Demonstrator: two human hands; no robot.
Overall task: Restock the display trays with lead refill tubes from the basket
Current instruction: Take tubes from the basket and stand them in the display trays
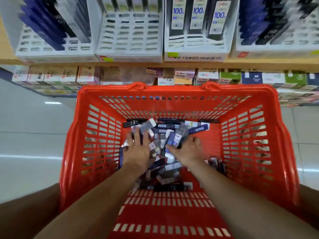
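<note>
Head view: gathering lead refill tubes (170,167) from red basket (72,135).
Pressing left hand (136,150) spread over them, gripping several with right hand (188,149); next, likely lifting these to display trays (129,56).

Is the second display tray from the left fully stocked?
No: the second tray shows several rows of empty slots in front, and tubes stand only along its back.

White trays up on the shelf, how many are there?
4, side by side: far-left tray, second tray, third tray, far-right tray. More may hide beyond the edges.
</note>
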